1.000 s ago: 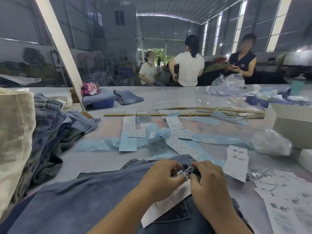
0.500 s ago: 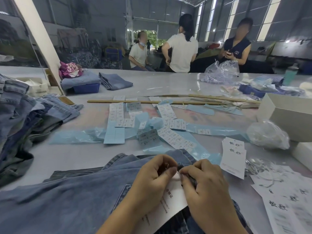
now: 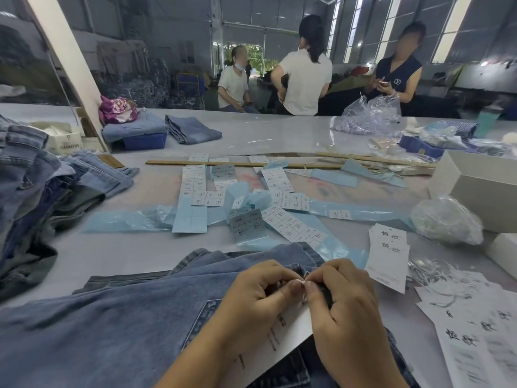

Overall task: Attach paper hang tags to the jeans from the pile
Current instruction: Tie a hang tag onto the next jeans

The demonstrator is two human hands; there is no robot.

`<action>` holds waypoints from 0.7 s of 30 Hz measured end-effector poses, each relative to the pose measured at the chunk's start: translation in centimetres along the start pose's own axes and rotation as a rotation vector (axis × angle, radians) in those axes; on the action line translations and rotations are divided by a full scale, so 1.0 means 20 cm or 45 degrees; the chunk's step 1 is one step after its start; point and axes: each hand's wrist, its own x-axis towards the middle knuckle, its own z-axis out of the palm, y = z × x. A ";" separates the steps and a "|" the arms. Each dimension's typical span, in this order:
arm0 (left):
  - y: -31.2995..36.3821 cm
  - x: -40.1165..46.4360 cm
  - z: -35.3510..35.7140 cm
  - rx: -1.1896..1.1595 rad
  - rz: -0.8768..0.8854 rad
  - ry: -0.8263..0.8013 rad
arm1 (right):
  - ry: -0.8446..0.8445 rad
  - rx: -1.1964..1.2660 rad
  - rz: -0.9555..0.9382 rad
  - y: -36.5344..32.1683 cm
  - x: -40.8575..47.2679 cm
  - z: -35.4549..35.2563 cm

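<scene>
Grip: the left hand (image 3: 260,298) and the right hand (image 3: 344,306) meet fingertip to fingertip at the waistband of the jeans (image 3: 112,326); both have curled fingers pinching a small white fastener piece (image 3: 301,282) between them.
Hang tag: a white paper hang tag (image 3: 282,340) with small dark print lies on the jeans under both hands, slanting from near left to far right; its far end is tucked beneath the fingers.
Jeans: mid-blue denim spread flat at the near edge of the table (image 3: 117,253), a stitched back pocket showing just left of the left wrist, the waistband at the far side under the fingertips.
Pile: a heap of more jeans (image 3: 36,197) sits at the left, well apart from the hands.
Loose tags: a small stack of white tags (image 3: 389,256) with black brush lettering lies just right of the hands; more printed sheets (image 3: 475,331) spread at the near right.
Table clutter: pale blue backing strips and sticker sheets (image 3: 251,203) lie beyond the jeans; a long wooden stick (image 3: 251,164) lies farther off, a white box (image 3: 481,186) and a clear bag of strings (image 3: 444,219) at the right.
Far side: folded denim (image 3: 193,131) on the far left of the table; three people (image 3: 305,74) stand or sit beyond it.
Hard to make out: the fastener itself is mostly covered by fingertips; whether it passes through a belt loop cannot be told. The print on the tag is too small to read.
</scene>
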 end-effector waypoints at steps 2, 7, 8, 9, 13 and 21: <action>0.01 0.00 0.00 -0.068 -0.036 0.042 | -0.009 -0.027 -0.008 0.00 0.00 0.00; 0.01 -0.01 -0.01 -0.114 -0.076 0.037 | 0.009 -0.067 -0.043 0.00 0.00 0.01; 0.01 -0.01 -0.01 -0.115 -0.084 0.038 | 0.008 -0.069 -0.046 0.00 0.00 0.01; 0.01 -0.01 -0.01 -0.123 -0.096 0.038 | 0.005 -0.068 -0.045 0.00 0.00 0.01; 0.01 -0.01 -0.02 -0.203 -0.134 0.035 | -0.009 -0.058 -0.021 0.00 0.00 0.01; 0.02 -0.02 -0.03 -0.297 -0.165 0.031 | -0.027 -0.089 -0.080 -0.02 -0.01 -0.01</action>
